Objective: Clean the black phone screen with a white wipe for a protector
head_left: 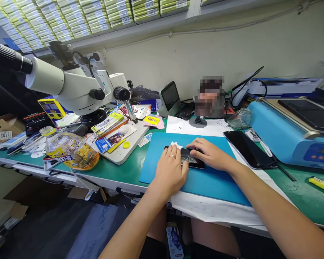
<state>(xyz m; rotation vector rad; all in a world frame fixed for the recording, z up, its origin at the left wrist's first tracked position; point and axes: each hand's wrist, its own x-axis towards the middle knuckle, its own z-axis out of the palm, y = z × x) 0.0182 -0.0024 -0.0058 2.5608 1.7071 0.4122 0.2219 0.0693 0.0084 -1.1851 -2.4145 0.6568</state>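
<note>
Two hands are on one phone (pixel 192 160), which lies near the middle of the blue mat (pixel 205 183) with its long axis running left to right, roughly along the mat's near edge. My left hand (pixel 170 168), a ring on one finger, covers the phone's left end, fingers pressed together and curled down over it to hold it. My right hand (pixel 210 154) lies over the right end and far side with its fingers bent and close together. I cannot tell whether they pinch anything. Neither hand is nearer, since both touch the phone, and a strip of its screen shows between them. A white scrap (pixel 175 145) sits on the mat just beyond my left fingers. Off the mat's right edge lies a second dark phone (pixel 248 148), and beyond that a blue machine (pixel 283 135) with red digits too small to read. Well left of the mat stands a microscope (pixel 70 86). Farther left, a cardboard box (pixel 0 127) reads "S3".
</note>
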